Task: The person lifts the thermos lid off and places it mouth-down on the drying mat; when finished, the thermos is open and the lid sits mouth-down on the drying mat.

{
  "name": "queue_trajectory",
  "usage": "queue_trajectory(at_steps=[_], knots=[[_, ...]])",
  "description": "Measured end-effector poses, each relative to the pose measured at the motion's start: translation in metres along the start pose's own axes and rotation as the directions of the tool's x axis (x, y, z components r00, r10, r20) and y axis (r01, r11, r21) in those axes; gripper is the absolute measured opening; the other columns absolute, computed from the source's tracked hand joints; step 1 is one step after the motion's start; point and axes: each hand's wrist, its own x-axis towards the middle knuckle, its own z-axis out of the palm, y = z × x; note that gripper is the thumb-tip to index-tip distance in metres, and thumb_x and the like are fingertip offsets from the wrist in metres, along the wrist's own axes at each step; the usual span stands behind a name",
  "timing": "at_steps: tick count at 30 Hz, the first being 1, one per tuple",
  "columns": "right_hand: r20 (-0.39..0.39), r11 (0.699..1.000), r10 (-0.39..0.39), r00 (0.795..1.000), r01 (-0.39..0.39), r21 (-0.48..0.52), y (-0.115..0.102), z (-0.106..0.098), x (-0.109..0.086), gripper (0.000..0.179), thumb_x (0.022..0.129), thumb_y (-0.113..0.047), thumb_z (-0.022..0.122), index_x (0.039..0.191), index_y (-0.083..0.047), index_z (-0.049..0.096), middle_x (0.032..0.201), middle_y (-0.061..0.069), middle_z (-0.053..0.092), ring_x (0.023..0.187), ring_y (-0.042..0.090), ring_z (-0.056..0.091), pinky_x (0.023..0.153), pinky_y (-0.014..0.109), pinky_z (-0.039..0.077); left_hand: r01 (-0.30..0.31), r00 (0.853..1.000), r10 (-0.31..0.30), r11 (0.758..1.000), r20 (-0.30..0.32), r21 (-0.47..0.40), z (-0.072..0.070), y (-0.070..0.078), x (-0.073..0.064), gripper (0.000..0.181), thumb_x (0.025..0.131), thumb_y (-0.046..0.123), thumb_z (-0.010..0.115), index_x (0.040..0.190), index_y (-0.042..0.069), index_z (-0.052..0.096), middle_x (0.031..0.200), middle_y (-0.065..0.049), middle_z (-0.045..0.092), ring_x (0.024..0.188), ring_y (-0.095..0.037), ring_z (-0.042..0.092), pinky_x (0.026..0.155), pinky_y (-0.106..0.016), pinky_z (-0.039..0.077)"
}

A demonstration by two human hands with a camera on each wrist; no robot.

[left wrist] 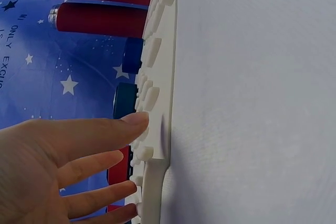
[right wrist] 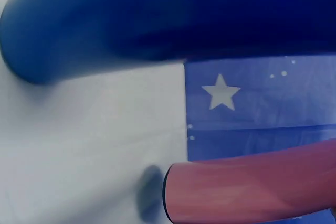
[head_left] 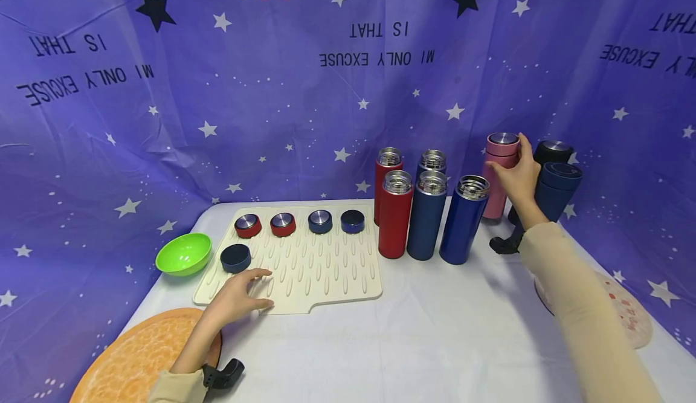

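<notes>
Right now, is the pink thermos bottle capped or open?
Capped: a pink lid with a silver top sits on the pink thermos bottle. How tightly, I cannot tell.

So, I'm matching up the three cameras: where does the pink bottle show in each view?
Head: the pink bottle is upright, right of centre, held near its top by the right hand.
Left wrist: not in the picture.
Right wrist: lower right, sideways, below the blue bottle.
Shared landmark: the star-printed cloth, in all three.
</notes>
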Motion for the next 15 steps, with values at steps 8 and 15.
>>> queue_trajectory(at_steps=[8,15], knots=[[0.027,0.999,-0.031,0.999,0.031,-0.008,-0.027,-0.017,0.013,0.09,0.074,-0.015,0.085,0.149,-0.007,0.035,0.136,0.017,0.053,0.119,0.032,0.056,0.101,0.039,0.044,-0.015,1.0,0.015,1.0,-0.01,0.015,0.001,-0.002,0.001,0.061,0.067,0.013,0.087,0.121,0.001,0.063,0.124,-0.022,0.059,0.119,-0.045,0.05,0.099,-0.058,0.04],[0.011,0.998,-0.062,0.998,0.063,-0.018,-0.058,-0.035,0.022,0.076,0.075,-0.019,0.085,0.141,-0.011,0.048,0.129,0.012,0.06,0.113,0.028,0.06,0.097,0.029,0.048,0.009,1.0,-0.009,1.0,-0.005,0.01,0.003,-0.003,-0.001,0.061,0.068,0.015,0.087,0.122,0.001,0.063,0.125,-0.022,0.059,0.122,-0.045,0.048,0.101,-0.059,0.038]])
